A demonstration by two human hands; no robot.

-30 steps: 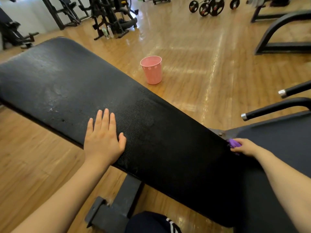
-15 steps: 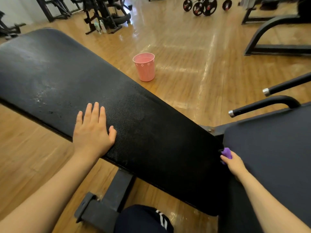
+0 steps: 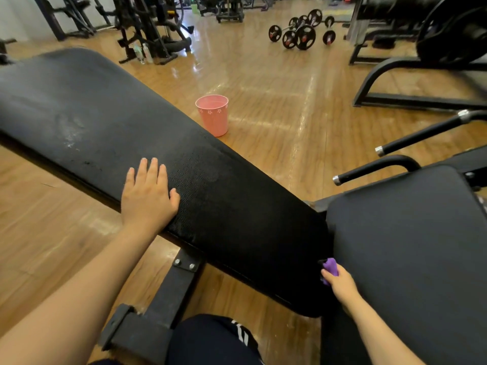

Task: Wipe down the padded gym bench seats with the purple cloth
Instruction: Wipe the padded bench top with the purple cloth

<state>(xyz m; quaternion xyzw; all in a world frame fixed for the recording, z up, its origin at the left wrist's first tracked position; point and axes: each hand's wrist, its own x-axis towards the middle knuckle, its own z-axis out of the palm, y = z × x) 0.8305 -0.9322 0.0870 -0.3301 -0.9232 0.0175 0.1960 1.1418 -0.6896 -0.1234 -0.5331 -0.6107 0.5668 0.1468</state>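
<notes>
Cloth lower now, beyond right hand

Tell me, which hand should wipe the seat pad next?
The right hand: it already holds the purple cloth, right at the seat pad. The left hand lies flat on the long pad, without a cloth.

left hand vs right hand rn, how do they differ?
The left hand lies flat, fingers straight, on top of the long back pad; the right hand is curled round the purple cloth. Left holds nothing; right works the gap beside the seat pad. Both are bare.
</notes>
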